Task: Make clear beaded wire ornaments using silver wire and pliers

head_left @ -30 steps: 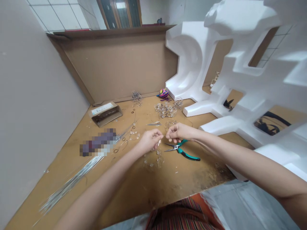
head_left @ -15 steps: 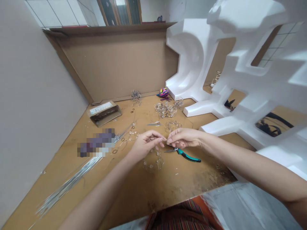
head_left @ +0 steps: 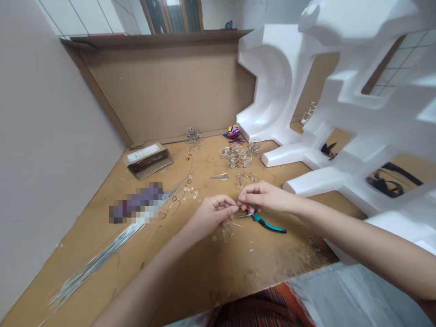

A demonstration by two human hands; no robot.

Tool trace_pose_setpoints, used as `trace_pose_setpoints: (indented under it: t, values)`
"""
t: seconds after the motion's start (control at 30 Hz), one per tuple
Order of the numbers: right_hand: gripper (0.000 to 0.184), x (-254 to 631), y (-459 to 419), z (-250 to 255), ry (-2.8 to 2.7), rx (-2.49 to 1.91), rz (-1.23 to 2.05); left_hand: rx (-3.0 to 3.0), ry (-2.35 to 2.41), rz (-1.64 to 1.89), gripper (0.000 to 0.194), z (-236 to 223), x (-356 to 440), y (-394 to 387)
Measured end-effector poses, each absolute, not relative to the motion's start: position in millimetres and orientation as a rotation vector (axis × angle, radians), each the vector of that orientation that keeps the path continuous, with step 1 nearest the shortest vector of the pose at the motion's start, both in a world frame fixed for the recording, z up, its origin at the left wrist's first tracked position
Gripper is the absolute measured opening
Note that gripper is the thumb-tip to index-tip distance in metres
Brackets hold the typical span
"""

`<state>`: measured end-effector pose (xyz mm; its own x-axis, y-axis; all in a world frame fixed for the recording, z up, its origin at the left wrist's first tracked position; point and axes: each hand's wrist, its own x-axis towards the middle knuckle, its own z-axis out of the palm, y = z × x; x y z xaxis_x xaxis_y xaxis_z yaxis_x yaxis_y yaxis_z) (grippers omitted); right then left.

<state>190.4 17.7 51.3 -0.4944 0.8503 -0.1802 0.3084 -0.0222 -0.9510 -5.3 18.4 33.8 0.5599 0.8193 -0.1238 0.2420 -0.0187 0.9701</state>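
Observation:
My left hand and my right hand meet fingertip to fingertip over the middle of the brown board. Both pinch a thin piece of wire between them; the wire is too fine to see clearly. A ring of wire with clear beads hangs just under my left hand. Teal-handled pliers lie on the board right below my right hand.
A bundle of straight wires lies at the left. A small cardboard box sits at the back left. Finished bead-and-wire pieces and a colourful ball lie at the back. Large white foam blocks fill the right side.
Both hands have dropped slightly toward me and stayed pinched together. The beaded ring has gathered closer under my left hand.

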Motion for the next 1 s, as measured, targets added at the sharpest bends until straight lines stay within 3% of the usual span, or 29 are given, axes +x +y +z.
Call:
trace_pose_setpoints:
  t: [0.17, 0.3, 0.43, 0.67, 0.8, 1.0]
  values:
    - [0.028, 185.8, 18.3, 54.2, -1.901, -1.217, 1.454, 1.743, 0.982, 0.590, 0.017, 34.2, -7.4, 17.8]
    - [0.036, 188.3, 23.7, 48.2, -1.702, -1.250, 1.518, 1.986, 0.902, 0.877, 0.014, 38.8, -10.5, 11.2]
    - [0.030, 195.1, 25.8, 42.8, -1.637, -1.152, 1.731, 2.213, 0.718, 1.033, 0.010, 40.9, -16.1, 5.5]
    - [0.039, 196.0, 25.7, 46.9, -1.561, -1.175, 1.901, 2.467, 0.571, 0.716, 0.021, 35.6, -24.1, 2.2]
    - [0.027, 195.9, 27.7, 46.3, -1.632, -1.225, 1.917, 2.718, 0.591, 0.407, 0.030, 37.5, -25.3, -1.1]
    - [0.024, 197.1, 29.2, 47.5, -1.664, -1.253, 1.926, 2.873, 0.564, 0.230, 0.029, 38.4, -23.5, -2.6]
